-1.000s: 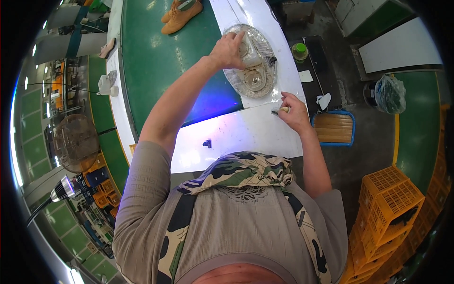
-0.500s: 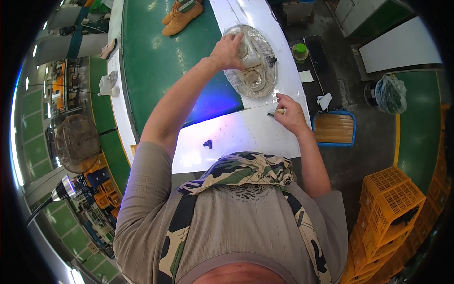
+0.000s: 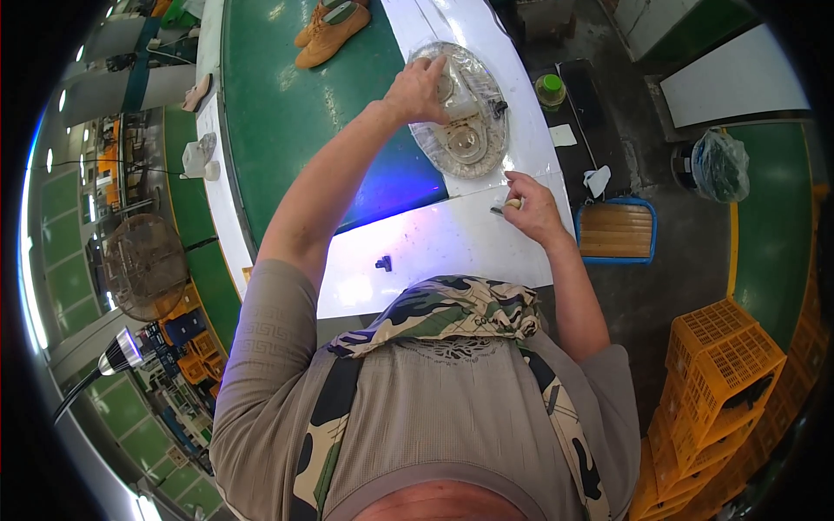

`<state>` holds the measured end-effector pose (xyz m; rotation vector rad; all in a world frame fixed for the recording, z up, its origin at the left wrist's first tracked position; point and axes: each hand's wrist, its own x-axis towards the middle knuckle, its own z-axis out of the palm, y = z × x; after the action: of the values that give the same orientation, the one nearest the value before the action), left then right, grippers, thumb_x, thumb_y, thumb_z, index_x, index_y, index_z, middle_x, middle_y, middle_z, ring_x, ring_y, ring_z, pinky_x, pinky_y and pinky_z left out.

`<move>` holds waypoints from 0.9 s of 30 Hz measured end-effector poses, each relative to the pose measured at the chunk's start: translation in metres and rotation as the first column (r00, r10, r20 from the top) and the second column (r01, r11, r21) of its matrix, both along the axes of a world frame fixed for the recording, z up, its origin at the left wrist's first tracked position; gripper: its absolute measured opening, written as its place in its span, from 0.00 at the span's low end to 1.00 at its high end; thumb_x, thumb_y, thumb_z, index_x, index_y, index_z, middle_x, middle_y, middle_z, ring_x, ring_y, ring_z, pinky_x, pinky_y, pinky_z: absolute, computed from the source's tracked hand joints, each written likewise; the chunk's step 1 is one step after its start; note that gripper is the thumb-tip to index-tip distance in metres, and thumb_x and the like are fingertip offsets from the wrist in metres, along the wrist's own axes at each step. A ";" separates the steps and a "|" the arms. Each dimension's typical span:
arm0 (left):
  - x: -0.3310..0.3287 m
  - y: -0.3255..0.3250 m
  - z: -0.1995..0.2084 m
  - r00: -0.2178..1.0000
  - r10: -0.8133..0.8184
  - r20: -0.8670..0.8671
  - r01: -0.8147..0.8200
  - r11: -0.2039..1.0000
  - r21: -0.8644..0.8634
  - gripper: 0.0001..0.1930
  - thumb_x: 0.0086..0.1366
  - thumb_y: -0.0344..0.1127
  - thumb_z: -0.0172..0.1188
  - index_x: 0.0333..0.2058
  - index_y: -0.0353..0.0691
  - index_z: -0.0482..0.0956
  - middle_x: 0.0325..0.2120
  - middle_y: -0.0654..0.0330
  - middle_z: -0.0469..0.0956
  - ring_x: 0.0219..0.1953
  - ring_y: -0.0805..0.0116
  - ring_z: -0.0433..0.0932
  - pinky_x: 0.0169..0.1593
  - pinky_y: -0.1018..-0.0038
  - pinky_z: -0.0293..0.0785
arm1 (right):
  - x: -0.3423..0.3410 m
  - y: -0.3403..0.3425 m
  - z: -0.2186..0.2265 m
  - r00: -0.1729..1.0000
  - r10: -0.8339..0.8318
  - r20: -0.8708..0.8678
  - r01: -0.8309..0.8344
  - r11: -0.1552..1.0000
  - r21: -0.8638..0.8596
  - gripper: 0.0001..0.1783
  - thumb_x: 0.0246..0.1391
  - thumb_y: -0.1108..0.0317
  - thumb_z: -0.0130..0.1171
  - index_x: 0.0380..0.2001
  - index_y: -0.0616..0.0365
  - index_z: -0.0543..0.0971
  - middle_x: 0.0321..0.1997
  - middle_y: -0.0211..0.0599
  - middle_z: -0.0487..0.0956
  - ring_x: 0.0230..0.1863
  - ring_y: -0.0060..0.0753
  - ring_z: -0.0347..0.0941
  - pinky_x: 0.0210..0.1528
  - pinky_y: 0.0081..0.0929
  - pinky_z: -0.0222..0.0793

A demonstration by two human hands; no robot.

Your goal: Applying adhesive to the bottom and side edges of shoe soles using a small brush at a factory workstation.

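Observation:
My left hand [image 3: 420, 92] reaches to an oval, plastic-covered tray [image 3: 426, 149], its fingers around the edge of a translucent plastic container [image 3: 460, 101] standing there. Beside that container on the tray is a clear round dish [image 3: 467, 142]. A small black clip-like piece [image 3: 498, 108] lies at the tray's right side. Nearer to me, my right hand [image 3: 536, 214] is closed on a small tool [image 3: 512, 205] with a pale handle and a thin dark tip pointing left; most of it is hidden by the fingers.
Tan shoes [image 3: 334, 36] stand on the green belt [image 3: 287, 113] at the far left. Another black piece [image 3: 384, 263] lies on the white tabletop [image 3: 434, 247]. A green-lidded jar [image 3: 550, 91], a blue-rimmed stool [image 3: 617, 231] and stacked orange crates [image 3: 723, 356] are to the right.
The whole view shifts slightly. Both hands stay in nearly the same places, the left at the container and the right around the small tool.

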<state>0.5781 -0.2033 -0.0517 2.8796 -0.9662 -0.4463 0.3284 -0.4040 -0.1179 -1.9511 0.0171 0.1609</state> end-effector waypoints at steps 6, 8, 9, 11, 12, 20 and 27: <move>-0.002 0.001 0.002 1.000 0.010 0.002 -0.010 1.000 -0.009 0.58 0.35 0.47 0.75 0.65 0.37 0.54 0.57 0.39 0.65 0.59 0.42 0.66 0.62 0.59 0.66 | 0.010 0.014 0.001 0.996 0.078 0.034 -0.076 0.996 -0.036 0.06 0.37 0.74 0.60 0.20 0.61 0.72 0.57 0.56 0.75 0.52 0.53 0.76 0.53 0.34 0.71; -0.003 0.001 0.003 1.000 0.014 0.001 -0.014 1.000 -0.002 0.58 0.35 0.47 0.75 0.65 0.38 0.54 0.57 0.40 0.65 0.59 0.42 0.66 0.62 0.59 0.66 | 0.016 0.022 -0.002 0.986 0.147 0.074 -0.140 0.986 -0.095 0.06 0.36 0.74 0.59 0.20 0.61 0.73 0.56 0.56 0.75 0.50 0.55 0.76 0.50 0.37 0.73; -0.003 0.000 0.003 1.000 0.017 -0.001 -0.017 1.000 0.004 0.58 0.35 0.47 0.75 0.65 0.38 0.54 0.57 0.40 0.65 0.59 0.42 0.66 0.62 0.59 0.66 | 0.017 0.025 -0.003 0.986 0.147 0.075 -0.140 0.986 -0.095 0.06 0.36 0.74 0.59 0.20 0.61 0.73 0.56 0.56 0.75 0.50 0.55 0.76 0.50 0.37 0.73; -0.003 0.000 0.003 1.000 0.012 0.001 -0.012 1.000 -0.008 0.58 0.35 0.47 0.75 0.65 0.38 0.54 0.57 0.40 0.65 0.59 0.42 0.66 0.62 0.59 0.66 | 0.020 0.031 -0.006 0.981 0.176 0.082 -0.156 0.965 -0.210 0.05 0.36 0.74 0.59 0.20 0.61 0.73 0.56 0.55 0.75 0.48 0.56 0.76 0.48 0.40 0.73; -0.002 0.000 0.003 1.000 0.007 0.003 -0.007 1.000 -0.019 0.58 0.35 0.47 0.75 0.65 0.38 0.54 0.57 0.40 0.65 0.59 0.42 0.66 0.62 0.59 0.66 | 0.021 0.032 -0.009 0.981 0.177 0.083 -0.156 0.965 -0.210 0.05 0.36 0.74 0.59 0.20 0.61 0.73 0.56 0.55 0.75 0.48 0.56 0.76 0.48 0.40 0.73; -0.003 0.000 0.003 1.000 0.013 0.019 -0.013 1.000 0.000 0.57 0.35 0.46 0.75 0.65 0.38 0.55 0.57 0.41 0.65 0.59 0.44 0.66 0.62 0.59 0.65 | 0.025 0.036 -0.008 0.973 0.230 0.033 -0.202 0.906 -0.372 0.05 0.35 0.74 0.59 0.21 0.61 0.75 0.57 0.49 0.76 0.45 0.52 0.77 0.47 0.43 0.73; -0.001 -0.001 0.001 1.000 0.011 0.015 -0.011 1.000 0.007 0.57 0.34 0.46 0.75 0.65 0.39 0.55 0.54 0.42 0.67 0.58 0.44 0.67 0.60 0.58 0.67 | 0.026 0.037 -0.002 0.966 0.256 -0.037 -0.251 0.892 -0.375 0.08 0.37 0.75 0.57 0.26 0.61 0.80 0.58 0.49 0.74 0.48 0.51 0.75 0.50 0.45 0.70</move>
<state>0.5770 -0.2046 -0.0503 2.8971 -0.9528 -0.4296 0.3549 -0.3672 -0.1199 -2.3368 -0.2335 0.3383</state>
